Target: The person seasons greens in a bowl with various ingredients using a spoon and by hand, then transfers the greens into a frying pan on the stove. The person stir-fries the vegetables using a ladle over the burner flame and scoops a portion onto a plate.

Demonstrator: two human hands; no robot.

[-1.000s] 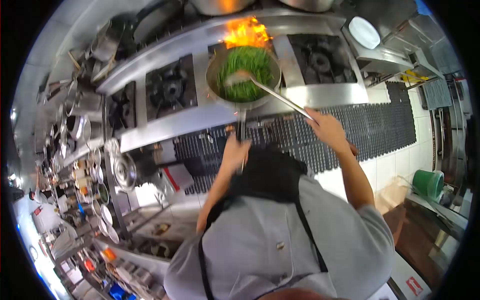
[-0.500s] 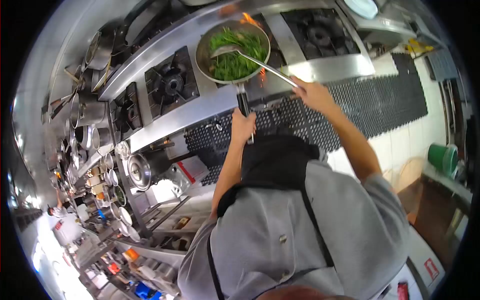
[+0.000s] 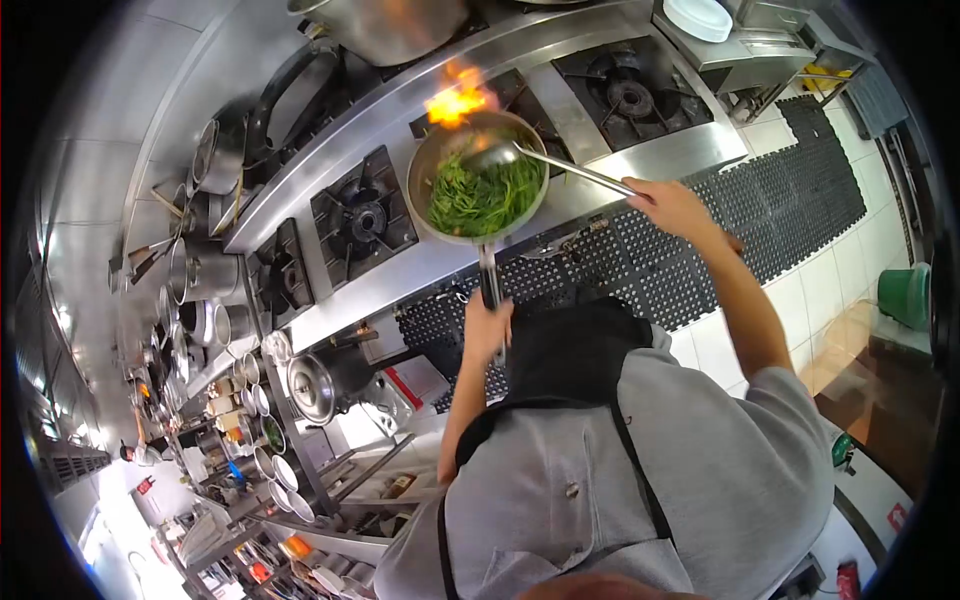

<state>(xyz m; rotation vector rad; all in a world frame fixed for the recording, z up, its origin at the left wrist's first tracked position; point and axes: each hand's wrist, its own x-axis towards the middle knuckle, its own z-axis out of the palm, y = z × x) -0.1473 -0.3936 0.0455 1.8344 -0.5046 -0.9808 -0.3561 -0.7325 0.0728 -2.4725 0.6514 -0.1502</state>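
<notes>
A round frying pan (image 3: 418,205) holds chopped leafy greens (image 3: 480,200), heaped toward its near side. Its dark handle points at my body, and my left hand (image 3: 487,328) is wrapped round it. My right hand (image 3: 672,207) grips the end of a long metal ladle (image 3: 585,174), whose bowl rests in the far part of the pan, above the greens. Bright orange flame (image 3: 458,100) flares at the pan's far rim. The pan is over the front edge of the steel stove (image 3: 340,290), hiding part of a burner behind it.
Bare gas burners stand on both sides, one at the left (image 3: 368,220) and one at the right (image 3: 630,98). A large steel pot (image 3: 385,28) sits behind. White plates (image 3: 697,18) are stacked at the back right. Black perforated matting (image 3: 760,220) covers the floor. Another person (image 3: 142,453) is far left.
The pan has come nearer my body and the greens have gathered at its near side. The ladle's bowl has shifted toward the far rim. The flame has grown larger.
</notes>
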